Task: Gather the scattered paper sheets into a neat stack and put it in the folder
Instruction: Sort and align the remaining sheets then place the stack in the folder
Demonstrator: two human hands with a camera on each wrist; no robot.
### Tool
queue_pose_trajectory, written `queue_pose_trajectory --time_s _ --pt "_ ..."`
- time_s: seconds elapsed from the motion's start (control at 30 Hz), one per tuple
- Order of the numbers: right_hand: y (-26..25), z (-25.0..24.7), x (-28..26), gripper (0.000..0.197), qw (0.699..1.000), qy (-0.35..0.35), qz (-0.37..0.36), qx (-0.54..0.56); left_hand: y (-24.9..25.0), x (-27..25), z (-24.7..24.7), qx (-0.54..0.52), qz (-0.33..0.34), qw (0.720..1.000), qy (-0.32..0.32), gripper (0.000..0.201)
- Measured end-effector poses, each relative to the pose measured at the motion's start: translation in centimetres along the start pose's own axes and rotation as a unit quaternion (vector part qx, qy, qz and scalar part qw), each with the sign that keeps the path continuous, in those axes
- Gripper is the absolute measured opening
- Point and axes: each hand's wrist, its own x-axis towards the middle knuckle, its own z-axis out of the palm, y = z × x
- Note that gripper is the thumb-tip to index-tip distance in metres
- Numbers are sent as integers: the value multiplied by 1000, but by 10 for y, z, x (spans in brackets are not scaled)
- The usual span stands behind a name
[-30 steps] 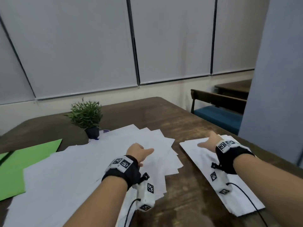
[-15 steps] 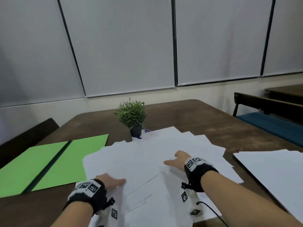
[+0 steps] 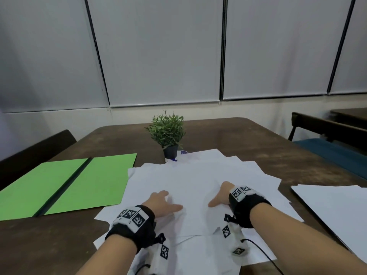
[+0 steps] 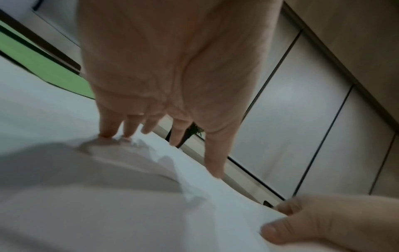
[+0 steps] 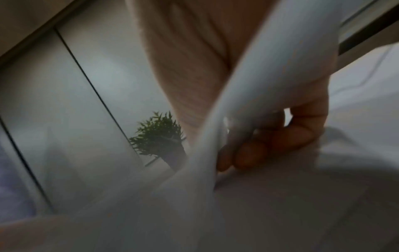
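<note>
Several white paper sheets (image 3: 194, 179) lie fanned and overlapping mid-table. An open green folder (image 3: 69, 185) lies flat to their left. My left hand (image 3: 162, 202) rests on the near part of the pile. In the left wrist view its straight fingers (image 4: 108, 126) press down on the paper (image 4: 86, 196). My right hand (image 3: 221, 196) is a little to the right on the same pile. It pinches a lifted sheet (image 5: 270, 76), with curled fingers (image 5: 270, 141) under the edge and the thumb on top.
A small potted plant (image 3: 167, 133) stands just behind the pile. A separate squared pile of white paper (image 3: 333, 207) lies at the right table edge. A blue-seated chair (image 3: 327, 147) stands at the right, a dark chair back (image 3: 35, 151) at the left.
My view swung left. My right hand left the separate pile at the right, came onto the scattered sheets and took hold of one. My left hand shifted left, then nearer the right.
</note>
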Motion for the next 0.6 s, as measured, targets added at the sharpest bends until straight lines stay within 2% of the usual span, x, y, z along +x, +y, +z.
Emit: queue_pose_trajectory --time_s 0.07,0.13,0.23,0.4,0.5,0.6 --pt "12 -9 -1 69 1000 16 16 18 -8 0 -9 -24 -33 999 35 86" --pt "27 -16 -3 66 998 36 34 36 -16 -3 -16 11 -62 997 50 79" --pt "46 -26 -7 57 996 53 53 56 -24 -5 -16 70 -75 995 4 73" --pt "53 -30 -6 48 996 51 28 71 -6 -10 1 110 -45 993 -27 88" --pt "47 -30 -11 40 997 40 23 61 16 -17 9 49 -14 998 -40 95" --pt "43 -26 -12 53 998 31 23 54 34 -23 13 -91 25 995 -43 94"
